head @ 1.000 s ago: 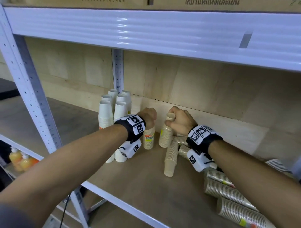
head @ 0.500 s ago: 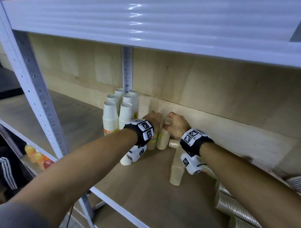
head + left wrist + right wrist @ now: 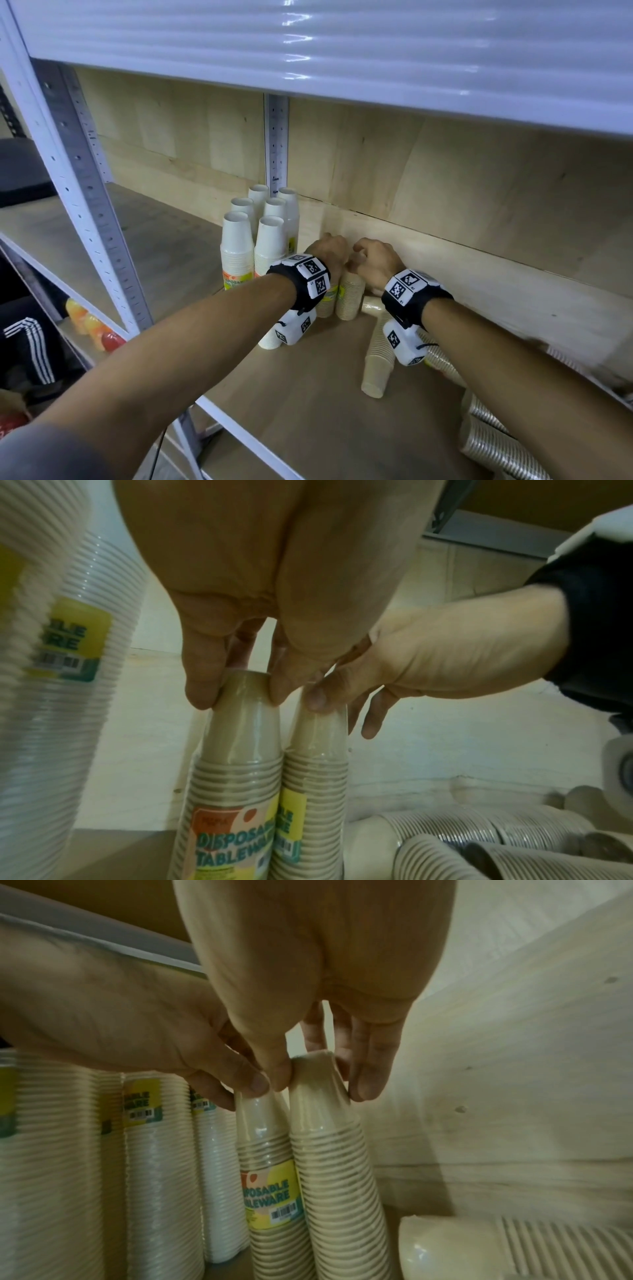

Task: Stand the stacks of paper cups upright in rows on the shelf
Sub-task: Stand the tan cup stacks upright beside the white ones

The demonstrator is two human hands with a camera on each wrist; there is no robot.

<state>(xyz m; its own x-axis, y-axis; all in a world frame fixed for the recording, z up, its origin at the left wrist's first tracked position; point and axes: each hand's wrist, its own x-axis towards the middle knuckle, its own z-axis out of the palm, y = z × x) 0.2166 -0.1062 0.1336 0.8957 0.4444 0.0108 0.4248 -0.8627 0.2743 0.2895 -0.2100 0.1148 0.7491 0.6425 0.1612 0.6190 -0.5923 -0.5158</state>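
Wrist views show each hand (image 3: 240, 642) pinching a tan stack (image 3: 240, 750).

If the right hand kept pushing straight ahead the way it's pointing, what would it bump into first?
Probably the wooden back wall of the shelf. The right hand grips the top of a brown cup stack, and only the wall shows beyond it, though the gap is unclear.

1. The head view looks forward and down from above both forearms into the shelf (image 3: 308, 394) bay, taking in the rear wall and the underside of the shelf above along the frame's top.
2. The left wrist view sits very near the left hand (image 3: 260, 588), looking along its fingers at the tan stacks (image 3: 240, 777) in the lower centre.
3. The right wrist view is equally close behind the right hand (image 3: 308, 961).
4. All three views share the two upright tan stacks and both hands.
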